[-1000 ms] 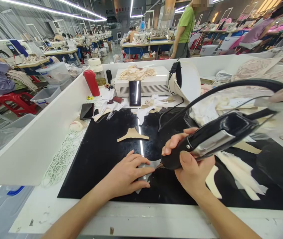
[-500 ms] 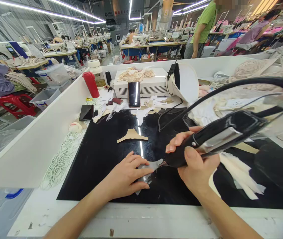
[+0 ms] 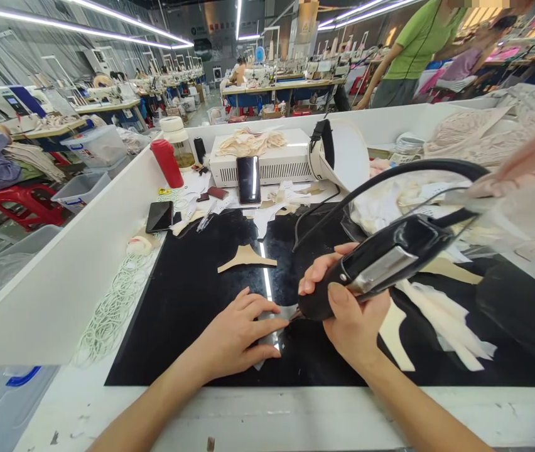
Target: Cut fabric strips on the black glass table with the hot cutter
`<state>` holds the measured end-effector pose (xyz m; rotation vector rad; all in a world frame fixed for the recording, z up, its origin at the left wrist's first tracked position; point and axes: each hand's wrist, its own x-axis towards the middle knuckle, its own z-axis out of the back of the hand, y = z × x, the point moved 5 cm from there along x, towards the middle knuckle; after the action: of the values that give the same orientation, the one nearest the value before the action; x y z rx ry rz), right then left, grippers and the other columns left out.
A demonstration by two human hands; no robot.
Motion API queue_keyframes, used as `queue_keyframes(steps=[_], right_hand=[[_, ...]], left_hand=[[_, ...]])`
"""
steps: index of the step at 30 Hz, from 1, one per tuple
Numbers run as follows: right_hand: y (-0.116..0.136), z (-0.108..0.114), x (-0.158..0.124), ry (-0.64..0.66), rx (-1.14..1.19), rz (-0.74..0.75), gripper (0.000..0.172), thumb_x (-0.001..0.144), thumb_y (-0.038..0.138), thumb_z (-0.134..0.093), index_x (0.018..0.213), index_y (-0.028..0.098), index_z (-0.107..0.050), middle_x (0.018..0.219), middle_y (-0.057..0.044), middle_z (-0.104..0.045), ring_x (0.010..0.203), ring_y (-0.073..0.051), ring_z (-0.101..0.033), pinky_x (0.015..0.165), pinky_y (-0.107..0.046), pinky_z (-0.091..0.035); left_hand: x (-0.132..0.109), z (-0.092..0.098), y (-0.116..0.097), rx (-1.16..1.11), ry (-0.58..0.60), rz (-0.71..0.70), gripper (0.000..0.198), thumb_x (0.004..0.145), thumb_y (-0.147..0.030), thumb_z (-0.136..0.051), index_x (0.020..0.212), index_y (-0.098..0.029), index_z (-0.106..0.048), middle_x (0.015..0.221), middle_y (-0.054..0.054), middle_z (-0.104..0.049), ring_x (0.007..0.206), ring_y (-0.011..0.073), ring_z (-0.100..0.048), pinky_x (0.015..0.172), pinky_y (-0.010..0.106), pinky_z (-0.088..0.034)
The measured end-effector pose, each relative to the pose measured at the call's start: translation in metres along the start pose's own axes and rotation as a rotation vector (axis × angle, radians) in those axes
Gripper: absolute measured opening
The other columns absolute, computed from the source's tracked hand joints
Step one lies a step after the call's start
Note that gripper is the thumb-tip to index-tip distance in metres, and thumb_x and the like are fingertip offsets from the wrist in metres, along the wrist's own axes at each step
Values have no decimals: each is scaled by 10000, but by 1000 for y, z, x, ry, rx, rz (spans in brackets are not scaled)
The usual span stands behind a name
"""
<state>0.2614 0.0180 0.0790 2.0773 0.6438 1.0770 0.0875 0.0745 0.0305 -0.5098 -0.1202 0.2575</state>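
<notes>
My left hand [image 3: 246,329] lies flat with fingers apart, pressing a small translucent grey piece [image 3: 288,311] onto the black mat [image 3: 192,314]. Most of that piece is hidden beneath the fingers. Wrapped around a thick black corded hand tool [image 3: 375,263] is my right hand [image 3: 352,314]. The tool slants down to the left, and its thin metal tip meets the piece's right end, close to my left fingertips. Beyond my left hand sits a tan curved template [image 3: 247,258]. Cream fabric strips [image 3: 446,320] and a cream curved piece [image 3: 395,336] lie right of my right hand.
A black cable [image 3: 390,172] arches over the right side. At the back stand a white vented box [image 3: 281,168], a phone [image 3: 248,180], a red cup [image 3: 167,164] and a white lamp-like shade [image 3: 350,150]. Pale cord [image 3: 110,307] lies left. A person in green [image 3: 409,56] stands behind.
My right hand and the tool have moved left, bringing the tip nearer my left fingers. The left hand stays put on the piece. The person in green has shifted right and bends over.
</notes>
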Motion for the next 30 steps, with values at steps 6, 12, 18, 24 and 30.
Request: queue_keyframes(steps=[6,12,18,24,30], right_hand=[[2,2,3,9,4,-12,382,931,353,-834,1230,289,-604,883,42,-688,673,-132,-673,626,-292,-571],[14,15,18,-82,-33,22,421,876,421,-883,1183,287,-629,851,46,-671,649,-140,-662,624,-306,-577],[13,18,17,-87,-33,6,418,876,435,-879,1178,296,-627,846,45,-674,636,-142,-658,610,-304,-570],[7,20,11,-57,-25,-11,434,890,418,-870,1218,300,-612,868,38,-686,650,-140,-666,620,-293,-577],[9,22,11,-53,-5,4,409,909,403,-861,1222,299,-620,870,42,-691,668,-126,-676,640,-274,-584]], left_hand=[[-1,0,1,-19,-15,-15,425,1046,-458,-690,1424,-264,-684,1430,112,-660,1356,295,-606,1313,649,-272],[-2,9,2,-24,-74,-27,281,1123,-312,-550,1342,-221,-703,1305,97,-694,1250,230,-662,1321,621,-280],[18,11,-2,84,-36,-118,322,1134,-258,-488,1394,-200,-670,1296,97,-688,1218,235,-670,1295,593,-357],[36,3,-2,184,28,-162,378,1106,-264,-553,1473,-223,-633,1353,107,-661,1238,278,-633,1247,625,-413],[35,3,-2,229,39,-151,404,1117,-291,-525,1513,-250,-594,1375,101,-658,1271,277,-615,1257,624,-402]])
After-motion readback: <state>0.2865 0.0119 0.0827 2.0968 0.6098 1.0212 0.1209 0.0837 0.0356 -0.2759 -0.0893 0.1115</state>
